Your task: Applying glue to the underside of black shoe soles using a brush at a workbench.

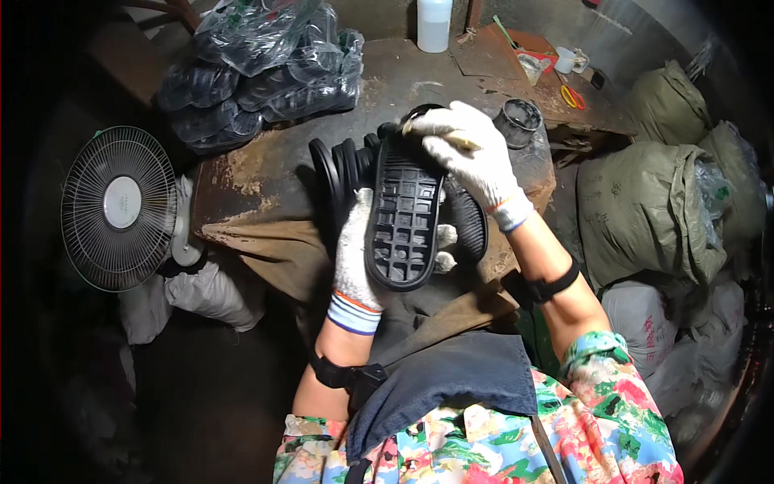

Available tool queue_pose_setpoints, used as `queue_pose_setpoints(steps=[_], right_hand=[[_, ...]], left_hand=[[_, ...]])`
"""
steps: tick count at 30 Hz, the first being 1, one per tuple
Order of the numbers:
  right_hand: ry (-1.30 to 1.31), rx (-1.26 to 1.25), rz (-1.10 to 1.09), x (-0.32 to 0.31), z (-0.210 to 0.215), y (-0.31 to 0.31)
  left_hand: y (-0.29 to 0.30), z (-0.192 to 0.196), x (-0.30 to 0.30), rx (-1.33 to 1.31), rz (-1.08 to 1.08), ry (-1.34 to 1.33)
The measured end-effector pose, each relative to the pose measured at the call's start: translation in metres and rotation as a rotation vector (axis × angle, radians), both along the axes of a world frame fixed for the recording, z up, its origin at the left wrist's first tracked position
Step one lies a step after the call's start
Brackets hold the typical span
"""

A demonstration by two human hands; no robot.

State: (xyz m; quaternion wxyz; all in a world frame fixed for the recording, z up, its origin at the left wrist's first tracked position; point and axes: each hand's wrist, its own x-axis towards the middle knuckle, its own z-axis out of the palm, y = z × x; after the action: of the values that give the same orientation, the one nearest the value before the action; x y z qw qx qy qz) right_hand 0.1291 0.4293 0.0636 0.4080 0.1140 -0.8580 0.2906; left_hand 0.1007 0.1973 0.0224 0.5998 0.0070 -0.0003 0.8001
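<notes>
In front of me a black slipper is held upright, its grid-patterned sole facing me. Gloved in white, my left hand is wrapped round it, with fingertips showing past the right edge. My right hand, gloved too, is bent over the slipper's upper end. Something small and yellowish shows among its fingers, too unclear to name. Behind the held slipper, to the left, several black slippers stand on edge on the table. Another black slipper with a ribbed surface lies to the right, partly hidden.
The worn table carries plastic-wrapped slippers at the back left. A dark metal cup stands right, a bottle at the back. Orange-handled scissors lie farther right. A fan stands left, green sacks right.
</notes>
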Motion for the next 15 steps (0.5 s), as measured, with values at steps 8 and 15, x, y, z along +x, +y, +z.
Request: queue_pose_setpoints(steps=[8,15], right_hand=[[-0.025,0.080,0.162,0.033,-0.004,-0.044],[-0.209,0.205,0.541,0.054,0.015,-0.054]], left_hand=[[0.010,-0.009,-0.004,0.113,0.191,0.053],[0.005,0.000,-0.025,-0.087,0.321,0.096]])
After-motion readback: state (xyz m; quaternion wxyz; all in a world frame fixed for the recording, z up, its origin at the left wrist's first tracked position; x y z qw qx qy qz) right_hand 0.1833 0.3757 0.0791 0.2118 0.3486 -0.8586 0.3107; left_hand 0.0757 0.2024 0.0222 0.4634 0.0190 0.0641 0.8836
